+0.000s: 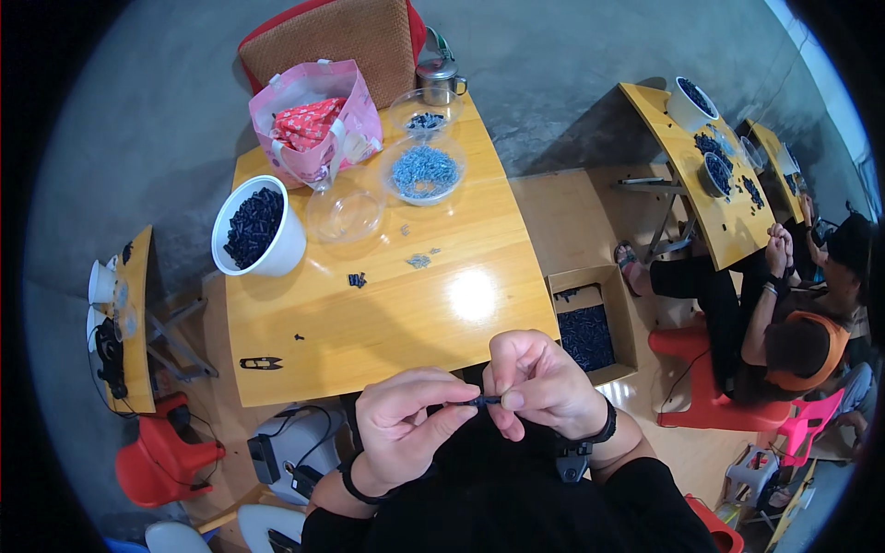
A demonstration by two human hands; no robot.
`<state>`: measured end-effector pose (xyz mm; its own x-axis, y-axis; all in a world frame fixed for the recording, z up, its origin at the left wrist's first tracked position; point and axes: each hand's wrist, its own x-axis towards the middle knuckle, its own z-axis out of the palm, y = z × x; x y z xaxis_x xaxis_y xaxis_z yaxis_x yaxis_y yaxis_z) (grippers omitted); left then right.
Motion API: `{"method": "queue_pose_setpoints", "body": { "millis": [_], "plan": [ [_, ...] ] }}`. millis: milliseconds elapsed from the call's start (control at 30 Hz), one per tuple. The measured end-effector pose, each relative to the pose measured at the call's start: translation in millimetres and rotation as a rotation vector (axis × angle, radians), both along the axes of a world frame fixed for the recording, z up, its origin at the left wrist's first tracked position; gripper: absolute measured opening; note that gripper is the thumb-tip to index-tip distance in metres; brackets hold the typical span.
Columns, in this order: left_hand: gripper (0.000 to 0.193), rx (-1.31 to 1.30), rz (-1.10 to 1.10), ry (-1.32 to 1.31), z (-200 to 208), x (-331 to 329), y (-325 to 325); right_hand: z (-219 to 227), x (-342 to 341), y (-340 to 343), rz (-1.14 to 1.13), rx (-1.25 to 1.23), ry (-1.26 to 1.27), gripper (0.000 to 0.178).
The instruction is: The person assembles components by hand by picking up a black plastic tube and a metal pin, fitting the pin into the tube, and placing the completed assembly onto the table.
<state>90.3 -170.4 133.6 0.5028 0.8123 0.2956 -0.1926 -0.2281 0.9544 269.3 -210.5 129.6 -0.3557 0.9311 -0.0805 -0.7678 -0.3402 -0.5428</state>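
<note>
Just past the near edge of the table, my two hands meet over my lap. A small, dark, tube-like part is pinched between them. My left hand is closed on its left end with thumb and forefinger. The right hand grips the other end between thumb and fingertips. Fingers cover most of the part, so its details are hidden. On the wooden table lie black thread snips, one tiny black piece, a small cluster of black parts and some small silvery pieces.
A white bucket of black parts stands at the table's left. Behind are clear bowls, one with silvery-blue pieces, a pink bag and a metal mug. A cardboard box sits right on the floor. A person sits farther right.
</note>
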Motion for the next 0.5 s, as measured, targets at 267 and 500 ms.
{"method": "queue_pose_setpoints", "body": {
  "millis": [267, 500],
  "plan": [
    [0.016, -0.023, -0.041, 0.016, 4.6, -3.1, 6.1, -3.2, -2.4, 6.8, 0.122, -0.031, 0.062, 0.007],
    [0.018, 0.278, 0.014, 0.133, 8.0, -6.0, 18.9, -4.9, -11.4, 11.0, 0.065, -0.086, 0.032, 0.014]
  ]
}}
